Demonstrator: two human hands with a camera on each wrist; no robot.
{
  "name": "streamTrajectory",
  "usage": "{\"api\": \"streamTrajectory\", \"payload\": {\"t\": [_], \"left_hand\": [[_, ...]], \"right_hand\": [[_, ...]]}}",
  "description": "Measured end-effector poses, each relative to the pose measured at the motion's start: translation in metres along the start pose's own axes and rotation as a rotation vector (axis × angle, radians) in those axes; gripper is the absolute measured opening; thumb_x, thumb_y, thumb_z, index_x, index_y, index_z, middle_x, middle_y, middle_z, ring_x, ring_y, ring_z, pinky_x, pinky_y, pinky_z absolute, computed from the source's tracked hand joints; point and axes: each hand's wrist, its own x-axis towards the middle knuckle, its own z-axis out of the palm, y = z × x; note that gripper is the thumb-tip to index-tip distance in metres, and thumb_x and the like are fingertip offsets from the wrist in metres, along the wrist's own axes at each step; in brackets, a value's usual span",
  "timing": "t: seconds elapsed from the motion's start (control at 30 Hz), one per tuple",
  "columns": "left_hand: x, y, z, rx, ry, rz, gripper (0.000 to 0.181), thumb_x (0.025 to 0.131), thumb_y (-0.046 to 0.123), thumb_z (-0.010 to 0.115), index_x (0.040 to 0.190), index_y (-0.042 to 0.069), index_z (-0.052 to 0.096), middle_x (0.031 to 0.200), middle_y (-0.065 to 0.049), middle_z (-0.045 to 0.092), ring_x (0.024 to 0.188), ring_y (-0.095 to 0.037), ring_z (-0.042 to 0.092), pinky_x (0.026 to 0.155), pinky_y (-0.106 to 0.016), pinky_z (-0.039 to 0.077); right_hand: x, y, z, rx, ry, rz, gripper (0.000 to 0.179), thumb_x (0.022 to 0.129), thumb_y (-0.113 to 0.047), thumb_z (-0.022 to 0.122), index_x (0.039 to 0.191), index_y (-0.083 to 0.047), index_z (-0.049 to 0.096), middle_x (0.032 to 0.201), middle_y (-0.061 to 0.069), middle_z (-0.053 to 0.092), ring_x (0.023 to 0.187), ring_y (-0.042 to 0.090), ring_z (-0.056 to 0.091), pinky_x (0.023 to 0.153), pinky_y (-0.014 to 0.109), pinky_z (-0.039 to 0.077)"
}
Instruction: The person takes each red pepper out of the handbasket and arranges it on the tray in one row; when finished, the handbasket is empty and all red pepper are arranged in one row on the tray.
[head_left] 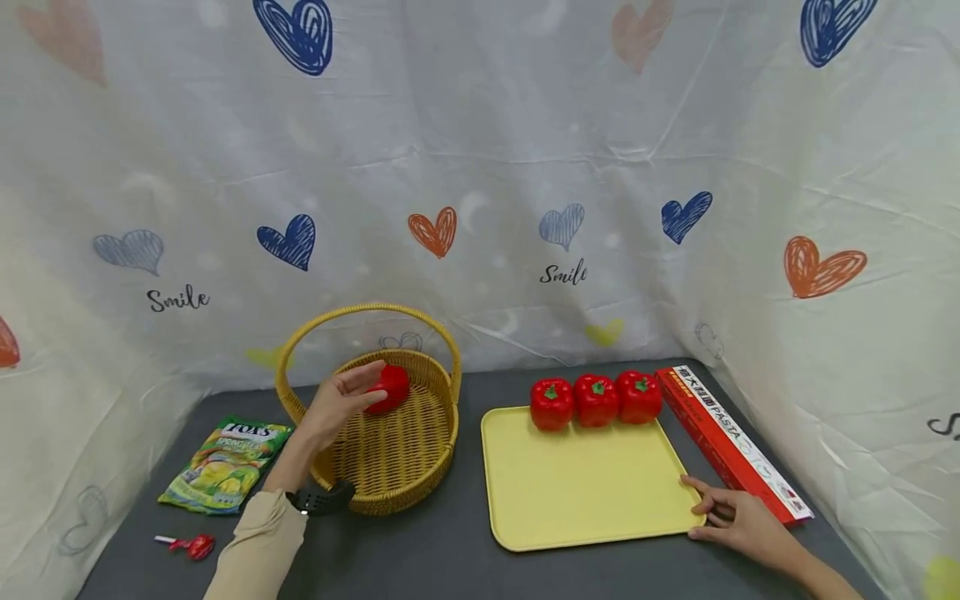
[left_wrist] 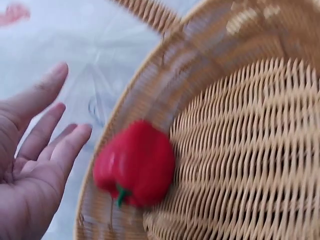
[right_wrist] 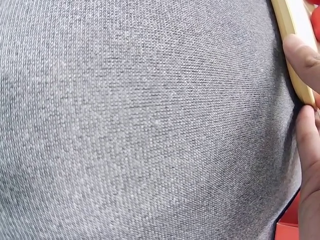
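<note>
A red bell pepper (left_wrist: 137, 165) with a green stem lies inside the yellow wicker basket (head_left: 442, 450), against its wall. My left hand (head_left: 348, 400) is over the basket's left side, its fingers spread; the left wrist view shows a gap between this hand (left_wrist: 35, 160) and the pepper. At the right front corner of the yellow tray (head_left: 585, 492), my right hand (head_left: 738, 521) grips the rim between thumb and fingers. The right wrist view catches only part of that hand (right_wrist: 307, 130) on the tray's edge (right_wrist: 287, 35). Red bell peppers (head_left: 596, 400) stand three in a row along the tray's back edge.
A red pasta box (head_left: 727, 442) lies slanted right of the tray. Left of the basket are a green candy bag (head_left: 225, 467) and a red lollipop (head_left: 201, 547). The basket's tall handle (head_left: 367, 307) arches up. Behind the grey table (head_left: 420, 558) hangs a heart-print curtain (head_left: 480, 100).
</note>
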Motion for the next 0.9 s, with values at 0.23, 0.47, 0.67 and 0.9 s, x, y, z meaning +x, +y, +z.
{"api": "streamTrajectory", "payload": {"t": [0.23, 0.47, 0.67, 0.9], "left_hand": [[0.010, -0.013, -0.016, 0.080, 0.122, -0.144, 0.066, 0.092, -0.001, 0.061, 0.149, -0.002, 0.028, 0.155, -0.022, 0.020, 0.143, -0.038, 0.017, 0.104, -0.036, 0.038], [0.016, -0.019, -0.019, 0.197, 0.204, -0.357, 0.076, 0.085, -0.014, 0.060, 0.149, -0.008, 0.019, 0.152, -0.032, 0.016, 0.139, -0.047, 0.017, 0.106, -0.052, 0.034], [0.020, -0.023, -0.018, 0.043, 0.148, -0.413, 0.079, 0.088, -0.019, 0.049, 0.148, -0.011, -0.001, 0.149, -0.039, 0.008, 0.137, -0.049, 0.018, 0.107, -0.052, 0.033], [0.026, -0.021, -0.002, 0.179, 0.110, -0.258, 0.070, 0.082, -0.022, 0.056, 0.143, -0.018, 0.022, 0.141, -0.041, 0.028, 0.128, -0.051, 0.036, 0.094, -0.044, 0.049]], "right_hand": [[-0.001, 0.001, -0.001, -0.001, -0.002, 0.029, 0.030, 0.075, -0.025, 0.082, 0.085, -0.003, 0.065, 0.104, 0.024, 0.067, 0.083, 0.006, 0.066, 0.067, 0.015, 0.053], [0.000, 0.001, 0.001, 0.004, 0.007, 0.018, 0.029, 0.076, -0.023, 0.082, 0.084, -0.001, 0.064, 0.103, 0.024, 0.068, 0.084, 0.002, 0.066, 0.067, 0.014, 0.052], [0.001, 0.001, 0.002, 0.019, 0.001, 0.033, 0.030, 0.076, -0.026, 0.081, 0.084, -0.005, 0.062, 0.121, 0.035, 0.056, 0.089, -0.002, 0.064, 0.069, 0.014, 0.053], [0.000, 0.002, 0.002, -0.012, 0.022, 0.020, 0.029, 0.075, -0.024, 0.083, 0.083, -0.005, 0.063, 0.116, 0.034, 0.060, 0.087, -0.003, 0.064, 0.068, 0.014, 0.053]]}}
